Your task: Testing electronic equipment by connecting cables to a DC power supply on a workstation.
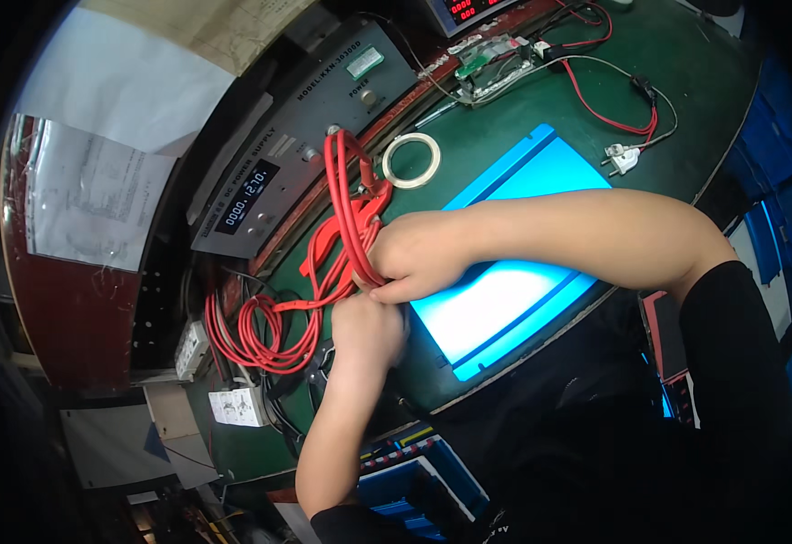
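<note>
Thick red cables loop down from the front of a grey bench power supply. They run to my right hand, whose fingers are curled around them. Just below, my left hand is closed and touches the right one; what its fingers hold is hidden. A flat blue metal case lies on the green bench under my right forearm, bright with glare. Beside my hands, at their left, are a red clamp-like piece and a coil of thinner red cable.
A cream tape roll and a screwdriver lie beyond the case. Farther back are a circuit assembly with wires and a white plug. White power sockets sit at the left. Blue cases stand below the bench edge.
</note>
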`<state>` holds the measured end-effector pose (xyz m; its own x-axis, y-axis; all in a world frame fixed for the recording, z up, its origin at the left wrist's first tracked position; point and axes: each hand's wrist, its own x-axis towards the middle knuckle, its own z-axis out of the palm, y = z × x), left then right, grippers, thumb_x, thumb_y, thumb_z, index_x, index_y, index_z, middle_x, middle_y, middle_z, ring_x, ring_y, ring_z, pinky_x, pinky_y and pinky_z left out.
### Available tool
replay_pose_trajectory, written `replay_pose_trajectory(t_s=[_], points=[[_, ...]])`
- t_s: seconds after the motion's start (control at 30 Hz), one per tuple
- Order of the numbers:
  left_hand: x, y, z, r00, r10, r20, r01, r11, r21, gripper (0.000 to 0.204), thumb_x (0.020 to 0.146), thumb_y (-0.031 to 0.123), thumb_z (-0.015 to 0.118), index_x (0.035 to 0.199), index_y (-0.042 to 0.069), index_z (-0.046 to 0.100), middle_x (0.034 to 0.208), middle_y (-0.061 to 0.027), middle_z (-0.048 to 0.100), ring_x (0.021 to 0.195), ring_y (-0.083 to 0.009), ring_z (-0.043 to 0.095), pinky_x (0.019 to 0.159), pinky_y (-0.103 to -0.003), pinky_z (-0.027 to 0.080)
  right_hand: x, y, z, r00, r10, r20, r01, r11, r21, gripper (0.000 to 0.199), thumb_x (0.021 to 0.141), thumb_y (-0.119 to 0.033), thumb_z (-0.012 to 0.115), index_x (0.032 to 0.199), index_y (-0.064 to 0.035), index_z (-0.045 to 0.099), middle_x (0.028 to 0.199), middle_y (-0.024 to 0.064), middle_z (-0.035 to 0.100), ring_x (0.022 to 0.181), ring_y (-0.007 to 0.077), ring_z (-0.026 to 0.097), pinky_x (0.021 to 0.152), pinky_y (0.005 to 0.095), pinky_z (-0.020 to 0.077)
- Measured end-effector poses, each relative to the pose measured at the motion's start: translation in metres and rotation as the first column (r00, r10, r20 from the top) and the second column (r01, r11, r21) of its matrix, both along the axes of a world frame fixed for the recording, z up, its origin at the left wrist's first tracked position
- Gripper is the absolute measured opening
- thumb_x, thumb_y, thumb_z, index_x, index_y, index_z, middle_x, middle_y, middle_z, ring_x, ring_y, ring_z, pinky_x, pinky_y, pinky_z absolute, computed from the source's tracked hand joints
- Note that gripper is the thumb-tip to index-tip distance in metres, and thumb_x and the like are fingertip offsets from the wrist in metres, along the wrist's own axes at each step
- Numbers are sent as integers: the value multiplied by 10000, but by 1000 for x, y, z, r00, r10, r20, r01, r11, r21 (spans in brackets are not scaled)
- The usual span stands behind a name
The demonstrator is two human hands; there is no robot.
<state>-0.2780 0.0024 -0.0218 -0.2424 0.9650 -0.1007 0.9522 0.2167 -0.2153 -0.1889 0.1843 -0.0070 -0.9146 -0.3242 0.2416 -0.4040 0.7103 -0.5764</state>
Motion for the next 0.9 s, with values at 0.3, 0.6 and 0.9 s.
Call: replay_pose_trajectory(t_s=[0.3,0.6,0.9], points=[[28,-4,-29,926,267,-268,-210,952,224,170,854,158,580,715,86,647,630,-84,643,618,-252,645,635,-398,476,-1,0,2,1000,20,-6,-20,1000,-23,251,941,-288,554,887,-52,617,820,181,653,808,393,644,728,504,497],[-12,3,29,841,192,506,-117,977,-177,335,971,293,514,987,-1,675,924,-254,698,875,-465,664,791,-531,535,0,-2,-11,997,39,-66,-49,987,-151,219,943,-284,546,927,-67,573,829,173,640,809,383,637,726,502,484],[14,8,9,960,271,71,-260,957,-130,168,851,142,590,873,5,684,771,-211,693,739,-375,707,668,-472,560,-3,5,-7,998,43,-47,-48,993,-111,205,928,-275,553,906,-71,567,797,168,626,794,380,631,717,505,478]])
